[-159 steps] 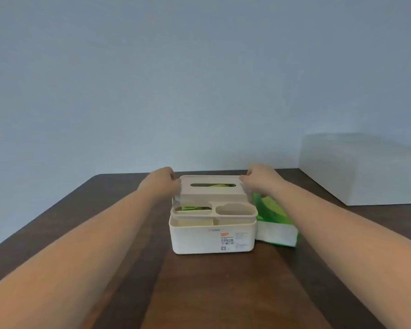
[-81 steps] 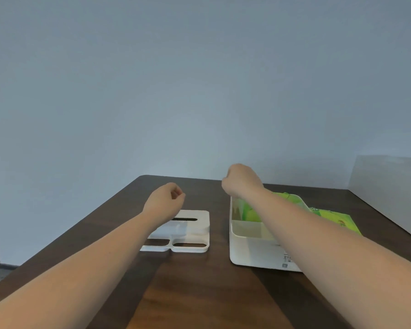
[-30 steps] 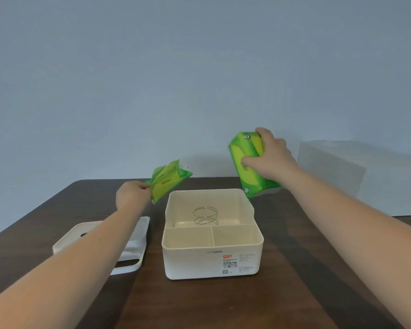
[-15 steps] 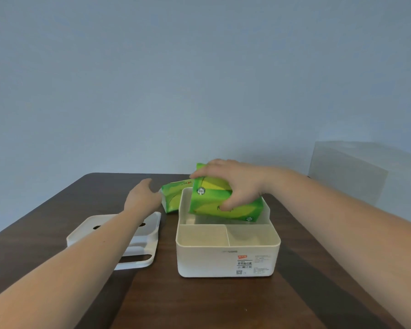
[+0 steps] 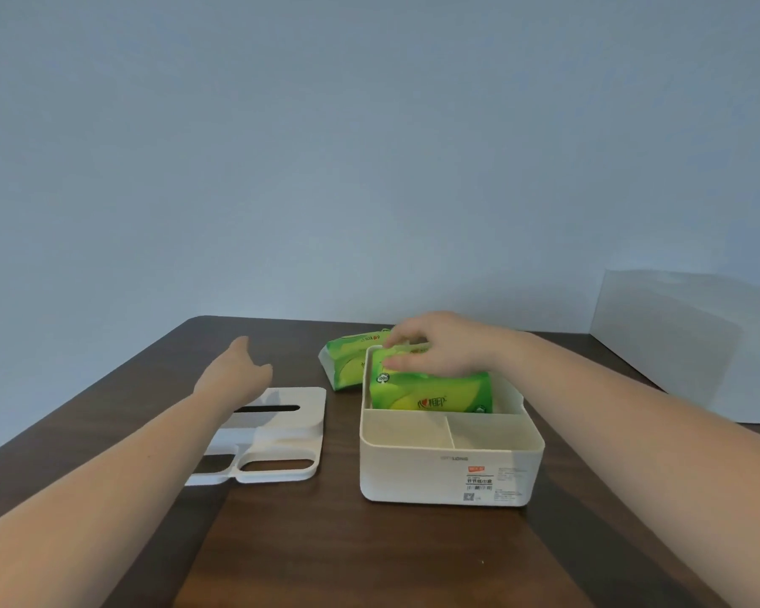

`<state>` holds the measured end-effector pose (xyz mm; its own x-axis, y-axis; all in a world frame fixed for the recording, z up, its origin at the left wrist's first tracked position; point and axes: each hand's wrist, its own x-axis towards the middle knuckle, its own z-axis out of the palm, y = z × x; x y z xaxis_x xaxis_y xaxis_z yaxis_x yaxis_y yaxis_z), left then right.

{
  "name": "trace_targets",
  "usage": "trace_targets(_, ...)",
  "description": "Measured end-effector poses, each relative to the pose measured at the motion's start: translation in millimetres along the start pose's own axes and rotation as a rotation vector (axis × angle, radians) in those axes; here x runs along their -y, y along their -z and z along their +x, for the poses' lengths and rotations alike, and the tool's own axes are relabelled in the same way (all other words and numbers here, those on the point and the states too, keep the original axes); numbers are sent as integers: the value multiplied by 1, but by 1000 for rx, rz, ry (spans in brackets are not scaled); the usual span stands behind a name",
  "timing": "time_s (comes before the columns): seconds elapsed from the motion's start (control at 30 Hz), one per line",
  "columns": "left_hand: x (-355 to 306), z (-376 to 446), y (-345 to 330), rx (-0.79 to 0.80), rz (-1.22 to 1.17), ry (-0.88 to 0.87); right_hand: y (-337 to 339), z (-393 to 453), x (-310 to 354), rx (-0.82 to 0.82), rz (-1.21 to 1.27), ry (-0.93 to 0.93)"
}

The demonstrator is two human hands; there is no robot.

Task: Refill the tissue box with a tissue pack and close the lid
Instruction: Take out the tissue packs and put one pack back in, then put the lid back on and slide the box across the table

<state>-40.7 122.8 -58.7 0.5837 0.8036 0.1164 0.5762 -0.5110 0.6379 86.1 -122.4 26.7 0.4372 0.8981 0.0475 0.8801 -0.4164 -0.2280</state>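
While right hand (image 5: 439, 344) clamps on tissue pack (image 5: 431, 390) from above, pack sits partway down in rear compartment of tissue box (image 5: 448, 471). Left hand (image 5: 238, 375) open, empty, hovers above lid (image 5: 277, 432) lying flat on worktop (image 5: 347, 555) left of box. Second pack (image 5: 347, 357) lies behind box.

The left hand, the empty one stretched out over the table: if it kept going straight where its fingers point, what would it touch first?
Probably nothing nearby. The left hand points toward the table's far edge, past the lid; beyond is only wall, though depth is unclear.
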Motion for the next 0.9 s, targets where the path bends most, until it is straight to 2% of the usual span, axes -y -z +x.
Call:
trace_targets(0.13, 17, -6, 19, -15, 59, 47, -5, 14, 33, -245, 153, -25)
trace_targets(0.23, 30, -11, 30, 8, 91, 77, -14, 22, 66, -290, 227, -23)
trace_targets(0.3, 39, -15, 34, 30, 100, 106, -22, 27, 87, -251, 231, -35)
trace_targets(0.57, 65, -26, 32, 14, 13, 164, -60, 51, 125, 211, 64, -275)
trace_targets(0.73, 68, -23, 31, -28, -97, 181, -74, 59, 126, 309, 110, -436)
trace_targets(0.9, 69, -24, 34, -80, -167, 238, -83, 62, 123, 278, 267, -484)
